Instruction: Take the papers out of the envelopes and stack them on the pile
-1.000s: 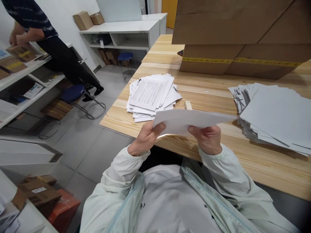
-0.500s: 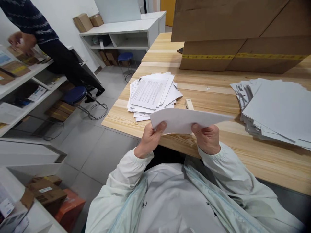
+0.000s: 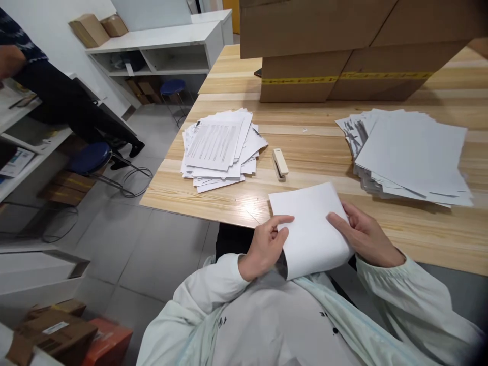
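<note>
White sheets of paper [image 3: 310, 229], blank on the side facing me, are held over the table's front edge and bend down toward my lap. My right hand [image 3: 364, 231] grips their right edge, thumb on top and fingers behind. At the left edge, my left hand [image 3: 267, 244] has its index finger and thumb apart over the paper, the other fingers curled. Just beyond the sheets lies a cream stapler [image 3: 280, 163]. A stack of printed papers [image 3: 219, 145] lies to the left, and a larger stack of blank-faced papers [image 3: 414, 152] to the right.
Large cardboard boxes [image 3: 305, 76] stand at the back of the wooden table [image 3: 305, 114]. Left of it are blue stools [image 3: 91, 156] and white shelving [image 3: 163, 38]. Another person [image 3: 64, 96] stands at the far left. Boxes [image 3: 57, 330] sit on the floor at lower left.
The paper has come down and tilted so its broad face shows. My left hand has loosened, its index finger now extended. The stapler is in fuller view, and the camera view has shifted.
</note>
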`<state>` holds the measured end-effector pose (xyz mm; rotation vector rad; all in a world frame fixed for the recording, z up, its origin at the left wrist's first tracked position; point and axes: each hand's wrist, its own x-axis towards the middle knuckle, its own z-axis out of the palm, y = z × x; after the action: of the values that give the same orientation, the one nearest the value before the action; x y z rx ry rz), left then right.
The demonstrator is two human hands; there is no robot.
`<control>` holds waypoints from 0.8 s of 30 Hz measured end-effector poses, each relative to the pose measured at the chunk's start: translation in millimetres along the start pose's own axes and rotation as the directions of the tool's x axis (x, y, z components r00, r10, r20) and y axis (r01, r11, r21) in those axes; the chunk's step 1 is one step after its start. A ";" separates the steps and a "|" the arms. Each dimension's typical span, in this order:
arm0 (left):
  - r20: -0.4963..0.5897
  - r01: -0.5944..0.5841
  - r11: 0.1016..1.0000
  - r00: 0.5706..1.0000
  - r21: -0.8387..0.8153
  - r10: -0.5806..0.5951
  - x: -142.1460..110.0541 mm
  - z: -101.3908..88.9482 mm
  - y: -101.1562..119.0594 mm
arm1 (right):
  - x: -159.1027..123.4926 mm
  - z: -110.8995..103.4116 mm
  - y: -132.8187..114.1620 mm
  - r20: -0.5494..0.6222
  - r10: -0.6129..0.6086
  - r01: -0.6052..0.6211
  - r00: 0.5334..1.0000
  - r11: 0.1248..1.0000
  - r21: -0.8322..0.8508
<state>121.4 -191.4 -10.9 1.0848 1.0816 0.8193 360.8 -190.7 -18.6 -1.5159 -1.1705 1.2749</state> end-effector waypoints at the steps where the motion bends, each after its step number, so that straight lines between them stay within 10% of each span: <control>1: 0.047 0.043 0.999 0.998 -0.012 -0.043 5.7 1.7 2.1 | 2.6 -3.3 1.5 -0.025 0.003 -0.002 1.000 1.000 0.011; 17: 0.022 0.221 0.950 0.975 -0.219 -0.222 63.0 3.3 25.8 | 45.5 -12.4 -5.7 -0.097 -0.200 0.174 0.975 0.958 -0.227; 21: 0.019 0.239 0.946 0.970 -0.219 -0.241 69.5 3.2 27.2 | 40.7 -34.1 -32.1 -0.121 -0.403 0.141 0.907 0.562 -0.815; 24: 0.034 0.247 0.945 0.969 -0.216 -0.245 70.0 2.8 29.6 | 50.5 -31.0 -74.7 -0.037 -0.607 0.220 0.794 0.343 -0.913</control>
<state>143.9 -119.4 -1.2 0.7492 1.0689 0.7146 383.4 -124.7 46.4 -1.8189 -1.9388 -0.1480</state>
